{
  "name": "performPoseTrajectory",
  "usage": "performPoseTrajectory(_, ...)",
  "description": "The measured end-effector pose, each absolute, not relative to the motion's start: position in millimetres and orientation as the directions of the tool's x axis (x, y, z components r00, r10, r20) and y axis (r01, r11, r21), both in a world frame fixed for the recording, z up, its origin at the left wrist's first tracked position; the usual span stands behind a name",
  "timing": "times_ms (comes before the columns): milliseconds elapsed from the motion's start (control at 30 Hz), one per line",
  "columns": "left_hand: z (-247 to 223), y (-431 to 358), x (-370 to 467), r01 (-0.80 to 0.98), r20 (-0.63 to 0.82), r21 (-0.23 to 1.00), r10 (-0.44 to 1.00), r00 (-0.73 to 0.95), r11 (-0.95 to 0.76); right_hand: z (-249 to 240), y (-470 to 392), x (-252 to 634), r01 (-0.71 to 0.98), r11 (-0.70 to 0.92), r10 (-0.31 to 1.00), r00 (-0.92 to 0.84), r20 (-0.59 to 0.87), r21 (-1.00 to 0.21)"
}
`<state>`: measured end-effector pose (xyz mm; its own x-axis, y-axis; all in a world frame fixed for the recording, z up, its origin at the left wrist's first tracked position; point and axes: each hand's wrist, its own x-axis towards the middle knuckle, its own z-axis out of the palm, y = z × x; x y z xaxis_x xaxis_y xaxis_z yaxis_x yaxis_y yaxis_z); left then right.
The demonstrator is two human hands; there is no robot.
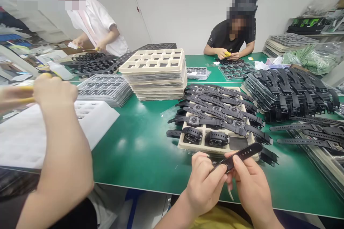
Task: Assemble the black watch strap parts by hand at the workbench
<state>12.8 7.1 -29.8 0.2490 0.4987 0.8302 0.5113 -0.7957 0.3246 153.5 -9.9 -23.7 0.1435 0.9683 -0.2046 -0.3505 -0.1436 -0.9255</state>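
Observation:
Between my two hands is a black watch strap [248, 151], its holed end pointing up to the right. My left hand [202, 182] is closed on the lower part of the strap, thumb on top. My right hand [251, 182] pinches the strap nearer its free end, thumb on its face. A thin pale strip [230, 192] hangs beneath, between the hands. Just beyond my hands lies a cream tray [185, 145] full of black watches [217, 138]; two in the front row have closed straps, and the front right compartment [239, 143] holds no watch.
A tall stack of cream trays [161, 86] stands beyond. Clear trays [104, 91] are at the left, and more watches [290, 89] are piled at the right. A co-worker's arm [64, 143] reaches in at the left; two people work across the green table [134, 157].

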Motion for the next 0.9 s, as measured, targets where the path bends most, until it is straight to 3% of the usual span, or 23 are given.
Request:
performPoseTrajectory(167,-23,8,10,0.578,0.802,0.274,0.514,0.305,-0.769,-13,-6,160,0.075,0.033,0.989,0.143,0.044,-0.997)
performPoseTrajectory(267,-18,11,8,0.591,0.761,0.290,0.556,0.335,-0.753,-8,4,167,0.315,0.256,0.960,0.024,0.277,-0.914)
performPoseTrajectory(367,-18,13,6,0.545,0.719,0.391,0.615,0.322,-0.742,-2,12,170,0.382,0.396,0.916,-0.105,0.387,-0.835)
performPoseTrajectory(500,-28,7,8,0.249,0.603,0.746,0.785,0.139,-0.617,5,10,165,0.371,0.569,0.820,-0.328,0.469,-0.734)
performPoseTrajectory(600,-35,-1,16,-0.140,0.369,0.913,0.922,-0.118,-0.384,4,3,157,0.418,0.660,0.752,-0.365,0.549,-0.624)
performPoseTrajectory(733,-34,-1,29,-0.523,0.092,0.833,0.978,-0.187,-0.178,-1,-3,147,0.380,0.642,0.766,-0.306,0.565,-0.665)
performPoseTrajectory(833,-31,2,35,-0.652,-0.028,0.750,0.980,-0.195,-0.108,-2,-4,145,0.372,0.606,0.794,-0.223,0.566,-0.703)
performPoseTrajectory(900,-32,2,34,-0.677,-0.015,0.727,0.983,-0.183,-0.115,-1,-6,146,0.368,0.589,0.806,-0.201,0.556,-0.720)
